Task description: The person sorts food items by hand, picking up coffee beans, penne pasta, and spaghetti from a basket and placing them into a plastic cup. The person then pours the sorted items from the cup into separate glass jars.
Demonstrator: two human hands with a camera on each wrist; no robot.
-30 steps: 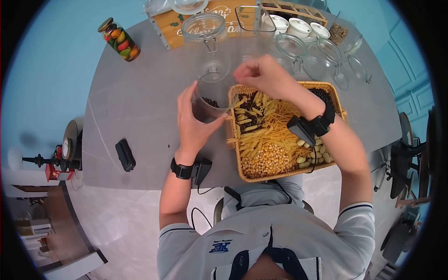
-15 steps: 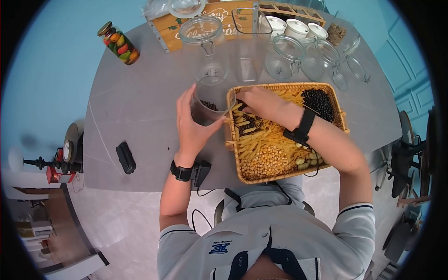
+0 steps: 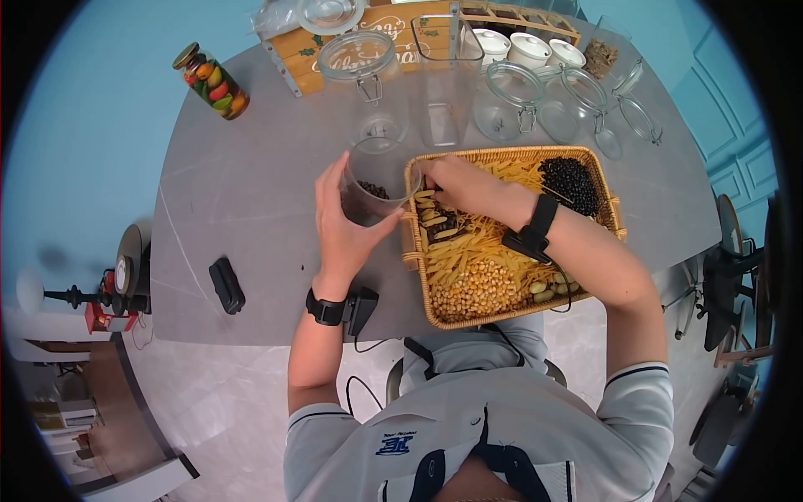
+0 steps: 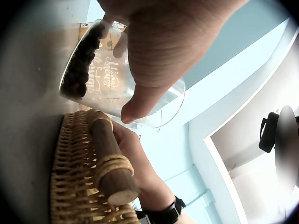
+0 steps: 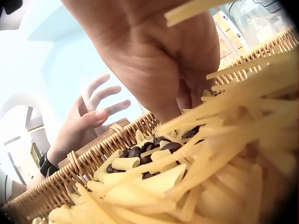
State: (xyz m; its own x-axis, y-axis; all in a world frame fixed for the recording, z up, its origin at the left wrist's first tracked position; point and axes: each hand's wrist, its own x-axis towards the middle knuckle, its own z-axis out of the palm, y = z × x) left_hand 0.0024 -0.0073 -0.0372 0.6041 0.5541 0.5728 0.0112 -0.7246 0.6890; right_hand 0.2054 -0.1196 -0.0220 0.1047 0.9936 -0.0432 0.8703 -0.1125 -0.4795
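Observation:
My left hand (image 3: pixel 347 234) grips a clear glass cup (image 3: pixel 381 164), thumb on one side, fingers on the other. Dark beans (image 4: pixel 80 70) lie along its bottom. Beside the cup is a wicker basket (image 3: pixel 519 154); my right hand (image 3: pixel 470 184) reaches down into its upper left corner. In the right wrist view, that hand (image 5: pixel 159 56) has bent fingers lowered by dark beans (image 5: pixel 145 154) mixed with tube pasta (image 5: pixel 156 184); the fingertips are hidden. Long pasta strips, corn kernels (image 3: pixel 477 291), pale beans and black beans (image 3: pixel 569 186) fill other parts of the basket.
Glass jars (image 3: pixel 360 88), a tall clear container (image 3: pixel 445 100), white lidded pots (image 3: pixel 529 50) and a wooden box (image 3: pixel 305 63) stand at the back. Farther left are a jar of colourful contents (image 3: pixel 213 85) and a black case (image 3: pixel 226 285).
My right hand has moved from above the cup's right side down into the basket, where it has shifted only slightly since. My left hand stays around the cup.

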